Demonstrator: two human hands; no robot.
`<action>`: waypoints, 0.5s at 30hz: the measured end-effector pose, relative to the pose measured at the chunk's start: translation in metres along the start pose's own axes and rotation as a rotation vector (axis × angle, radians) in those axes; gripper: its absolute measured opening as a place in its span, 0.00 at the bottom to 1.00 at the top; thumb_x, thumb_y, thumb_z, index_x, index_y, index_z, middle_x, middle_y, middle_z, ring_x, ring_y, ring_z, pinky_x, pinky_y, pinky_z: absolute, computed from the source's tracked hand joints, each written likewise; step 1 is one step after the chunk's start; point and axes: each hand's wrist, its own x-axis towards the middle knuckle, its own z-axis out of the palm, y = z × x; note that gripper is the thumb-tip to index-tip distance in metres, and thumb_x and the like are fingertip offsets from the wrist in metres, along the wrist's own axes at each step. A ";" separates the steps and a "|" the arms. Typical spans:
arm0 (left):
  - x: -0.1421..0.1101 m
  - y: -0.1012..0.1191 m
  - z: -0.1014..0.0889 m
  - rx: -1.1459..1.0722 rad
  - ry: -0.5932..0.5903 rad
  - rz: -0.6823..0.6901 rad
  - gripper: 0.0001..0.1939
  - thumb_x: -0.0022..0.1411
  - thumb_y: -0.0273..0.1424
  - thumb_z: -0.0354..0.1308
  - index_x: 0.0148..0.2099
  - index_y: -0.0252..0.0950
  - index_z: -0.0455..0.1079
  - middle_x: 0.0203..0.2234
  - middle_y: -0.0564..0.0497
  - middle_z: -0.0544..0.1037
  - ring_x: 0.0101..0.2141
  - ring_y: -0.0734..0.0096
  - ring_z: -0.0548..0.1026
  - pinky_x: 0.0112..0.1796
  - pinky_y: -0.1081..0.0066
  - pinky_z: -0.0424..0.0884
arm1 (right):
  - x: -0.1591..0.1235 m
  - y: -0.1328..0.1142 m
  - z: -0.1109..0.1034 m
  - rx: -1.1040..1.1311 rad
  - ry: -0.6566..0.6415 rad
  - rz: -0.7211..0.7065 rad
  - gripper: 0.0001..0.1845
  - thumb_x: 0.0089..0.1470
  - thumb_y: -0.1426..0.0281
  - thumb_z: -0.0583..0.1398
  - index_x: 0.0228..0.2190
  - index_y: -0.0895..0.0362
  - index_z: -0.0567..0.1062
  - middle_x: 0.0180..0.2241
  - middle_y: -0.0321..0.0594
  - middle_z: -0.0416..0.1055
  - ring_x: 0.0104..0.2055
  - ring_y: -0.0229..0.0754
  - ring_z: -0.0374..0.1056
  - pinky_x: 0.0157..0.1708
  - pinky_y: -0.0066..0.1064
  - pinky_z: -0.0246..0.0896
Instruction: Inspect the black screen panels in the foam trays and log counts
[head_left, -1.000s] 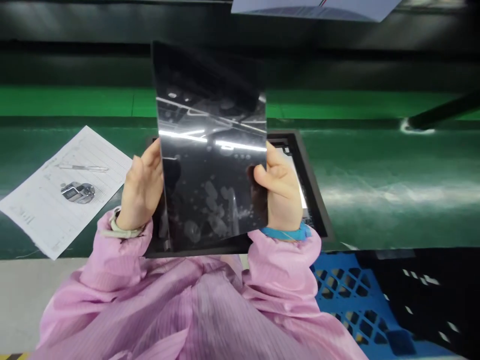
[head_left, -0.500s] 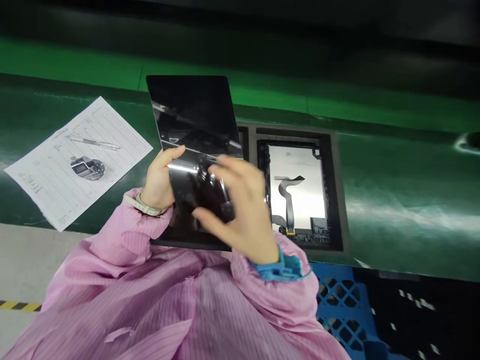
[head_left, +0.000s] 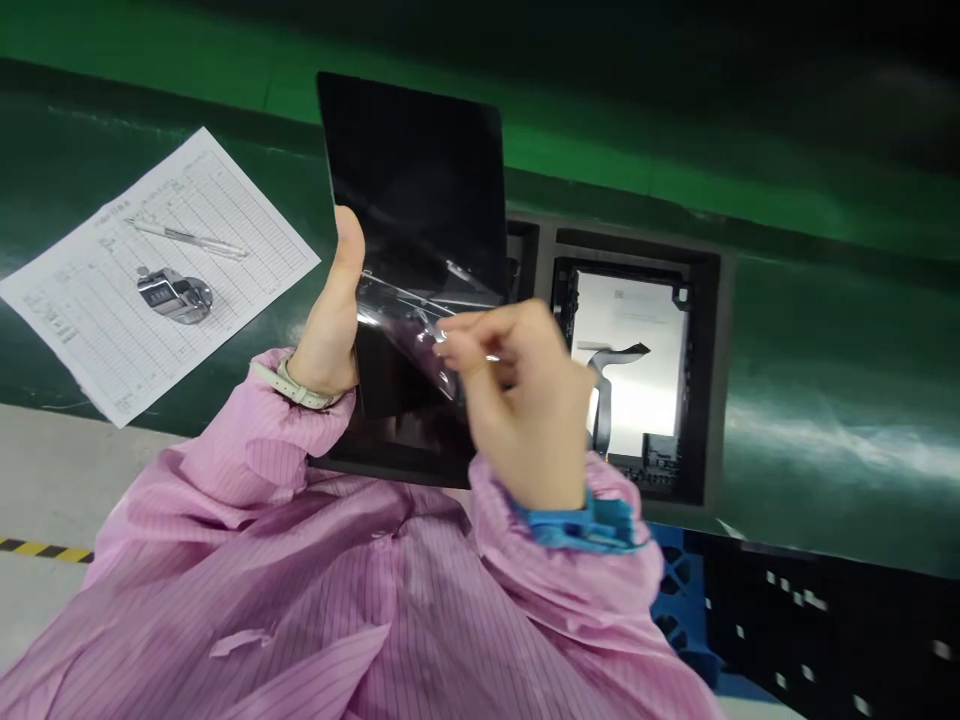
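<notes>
My left hand (head_left: 330, 310) grips the left edge of a glossy black tablet screen (head_left: 416, 180), thumb along its side. The panel is tilted, its top away from me. My right hand (head_left: 525, 390) pinches a clear protective film (head_left: 409, 320) that is lifted and folded over the screen's lower part. Beside them, in a dark foam tray (head_left: 716, 400), lies an opened tablet body (head_left: 630, 310) with a silver plate and a grey ribbon cable (head_left: 600, 390). The screen covers the tray's left part.
On the green bench (head_left: 825, 350), a printed sheet (head_left: 97, 330) at the left bears a pen (head_left: 187, 238) and a metal tally counter (head_left: 176, 295). Below the bench at the right are a blue plastic crate (head_left: 679, 600) and a dark surface with white specks (head_left: 832, 620).
My right hand has gone from spread fingers over the screen to a pinch on the film. The film has come up off the lower part. The view has shifted, and the screen sits higher in it.
</notes>
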 end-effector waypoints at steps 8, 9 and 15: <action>0.001 -0.003 -0.007 -0.122 -0.351 -0.185 0.08 0.67 0.22 0.55 0.46 0.29 0.74 0.45 0.51 0.83 0.58 0.56 0.77 0.57 0.61 0.77 | 0.048 0.010 -0.035 0.086 0.079 -0.005 0.09 0.63 0.64 0.62 0.32 0.53 0.70 0.24 0.29 0.70 0.26 0.33 0.72 0.27 0.28 0.66; 0.003 -0.005 -0.008 -0.138 -0.348 -0.182 0.09 0.67 0.22 0.54 0.46 0.29 0.74 0.44 0.51 0.83 0.58 0.56 0.77 0.57 0.60 0.77 | 0.046 0.011 -0.039 0.100 0.072 -0.019 0.09 0.64 0.61 0.62 0.35 0.53 0.72 0.26 0.30 0.72 0.29 0.35 0.73 0.30 0.30 0.68; 0.001 -0.001 -0.006 -0.233 -0.385 -0.238 0.12 0.70 0.28 0.55 0.49 0.23 0.73 0.51 0.42 0.81 0.62 0.48 0.72 0.58 0.51 0.76 | 0.008 0.027 -0.066 0.076 -0.154 -0.030 0.37 0.51 0.52 0.70 0.58 0.46 0.68 0.61 0.41 0.68 0.68 0.51 0.64 0.64 0.49 0.66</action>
